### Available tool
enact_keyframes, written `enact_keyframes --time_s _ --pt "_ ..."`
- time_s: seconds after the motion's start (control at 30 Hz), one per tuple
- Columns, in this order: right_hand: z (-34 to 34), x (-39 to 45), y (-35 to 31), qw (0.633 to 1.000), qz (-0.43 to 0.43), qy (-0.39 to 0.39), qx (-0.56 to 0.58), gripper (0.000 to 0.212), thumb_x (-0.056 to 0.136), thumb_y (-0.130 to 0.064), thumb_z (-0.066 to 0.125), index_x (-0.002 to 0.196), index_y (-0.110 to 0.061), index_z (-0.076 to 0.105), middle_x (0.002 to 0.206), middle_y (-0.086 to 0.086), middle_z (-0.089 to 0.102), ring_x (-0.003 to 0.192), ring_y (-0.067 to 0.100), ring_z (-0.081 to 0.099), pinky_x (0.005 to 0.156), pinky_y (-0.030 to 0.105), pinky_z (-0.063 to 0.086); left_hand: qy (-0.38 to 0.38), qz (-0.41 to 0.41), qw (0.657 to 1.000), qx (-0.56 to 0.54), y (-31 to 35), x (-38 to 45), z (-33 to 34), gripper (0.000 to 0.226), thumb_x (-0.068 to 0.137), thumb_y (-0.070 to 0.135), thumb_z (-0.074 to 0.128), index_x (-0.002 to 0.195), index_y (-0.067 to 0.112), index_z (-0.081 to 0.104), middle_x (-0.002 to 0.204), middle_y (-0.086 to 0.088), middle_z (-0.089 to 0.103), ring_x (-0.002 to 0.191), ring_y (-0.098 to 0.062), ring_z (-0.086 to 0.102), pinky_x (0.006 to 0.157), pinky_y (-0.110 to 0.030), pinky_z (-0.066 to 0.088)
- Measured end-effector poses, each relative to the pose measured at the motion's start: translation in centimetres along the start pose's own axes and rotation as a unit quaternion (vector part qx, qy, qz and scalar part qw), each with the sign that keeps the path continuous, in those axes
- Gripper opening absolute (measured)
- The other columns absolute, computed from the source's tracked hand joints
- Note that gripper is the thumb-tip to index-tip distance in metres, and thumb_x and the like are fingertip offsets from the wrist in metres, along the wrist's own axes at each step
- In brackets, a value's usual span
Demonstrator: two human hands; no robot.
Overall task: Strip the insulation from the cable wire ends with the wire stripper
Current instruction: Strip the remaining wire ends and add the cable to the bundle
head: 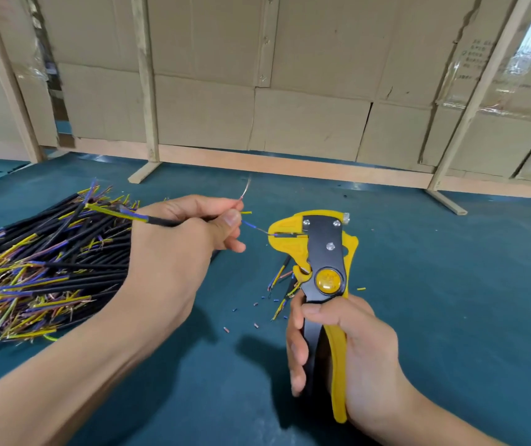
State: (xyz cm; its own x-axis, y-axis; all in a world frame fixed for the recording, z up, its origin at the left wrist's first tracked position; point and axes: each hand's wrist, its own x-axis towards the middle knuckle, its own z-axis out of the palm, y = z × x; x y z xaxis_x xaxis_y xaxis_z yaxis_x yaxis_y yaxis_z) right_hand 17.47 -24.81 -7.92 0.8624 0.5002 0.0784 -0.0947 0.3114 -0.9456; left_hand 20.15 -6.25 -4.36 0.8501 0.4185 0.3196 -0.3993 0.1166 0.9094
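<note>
My left hand [190,230] pinches a black cable [161,222] between thumb and fingers. Its thin inner wires fan out past my fingertips: a pink one with a bare end curves upward, a yellow one points right, and a blue wire [250,225] runs with its bare tip into the jaws of the stripper. My right hand [347,342] grips the handles of the yellow and black wire stripper [318,252], which stands upright with its jaws facing left.
A big pile of black cables [39,265] with yellow, blue and pink wire ends lies at the left on the teal table [450,284]. Two short cables [285,284] and small insulation scraps [241,313] lie under the stripper. A cardboard and wood partition [289,91] stands behind.
</note>
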Motion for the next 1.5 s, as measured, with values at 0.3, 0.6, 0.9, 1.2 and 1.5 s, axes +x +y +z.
enact_keyframes --time_s 0.3,0.6,0.9,1.2,1.5 --pt "-0.7 0.3 0.6 0.999 -0.020 0.025 0.024 0.032 0.060 -0.027 0.066 0.070 -0.001 0.049 0.058 0.021 0.043 0.045 0.033 0.050 0.053 0.041 0.047 0.100 0.047 0.994 0.014 3.5 7.5 -7.9 0.018 0.097 -0.002 0.054 0.086 0.011 0.061 0.069 0.007 0.061 0.062 -0.001 0.060 0.070 -0.017 0.054" --pt "-1.0 1.6 1.2 0.997 -0.033 0.024 0.066 0.023 0.070 -0.025 0.070 0.083 -0.007 0.064 0.077 0.022 0.059 0.071 0.046 0.064 0.064 0.049 0.054 -0.208 -0.053 0.948 0.233 -1.1 2.0 -2.2 0.029 0.096 0.028 0.066 0.077 0.006 0.072 0.064 -0.001 0.066 0.059 -0.015 0.057 0.050 -0.027 0.047" --pt "-1.5 1.5 1.0 0.992 -0.051 0.055 0.103 0.018 0.077 -0.025 0.060 0.080 -0.008 0.066 0.078 0.020 0.059 0.072 0.043 0.064 0.079 0.061 0.044 -0.177 -0.269 0.925 0.201 -1.2 3.8 3.3 0.036 0.105 0.046 0.043 0.086 0.016 0.047 0.044 0.009 0.028 0.033 -0.010 0.025 0.039 -0.018 0.029" --pt "-1.6 1.5 0.7 0.990 -0.062 0.059 0.108 0.019 0.083 -0.024 0.055 0.080 -0.007 0.063 0.078 0.019 0.059 0.072 0.043 0.063 0.077 0.060 0.045 -0.240 -0.238 0.849 0.406 -2.8 5.3 5.4 0.020 0.092 0.000 0.038 0.080 0.011 0.049 0.068 -0.006 0.041 0.051 -0.019 0.033 0.042 -0.018 0.025" --pt "-1.6 1.3 0.5 0.993 -0.053 0.049 0.096 0.019 0.082 -0.024 0.056 0.083 -0.006 0.062 0.079 0.021 0.059 0.072 0.044 0.064 0.072 0.055 0.051 -0.194 -0.032 0.768 0.610 -4.1 3.9 5.6 0.033 0.095 0.055 0.053 0.101 0.029 0.072 0.100 0.003 0.071 0.103 -0.024 0.060 0.097 -0.041 0.040"
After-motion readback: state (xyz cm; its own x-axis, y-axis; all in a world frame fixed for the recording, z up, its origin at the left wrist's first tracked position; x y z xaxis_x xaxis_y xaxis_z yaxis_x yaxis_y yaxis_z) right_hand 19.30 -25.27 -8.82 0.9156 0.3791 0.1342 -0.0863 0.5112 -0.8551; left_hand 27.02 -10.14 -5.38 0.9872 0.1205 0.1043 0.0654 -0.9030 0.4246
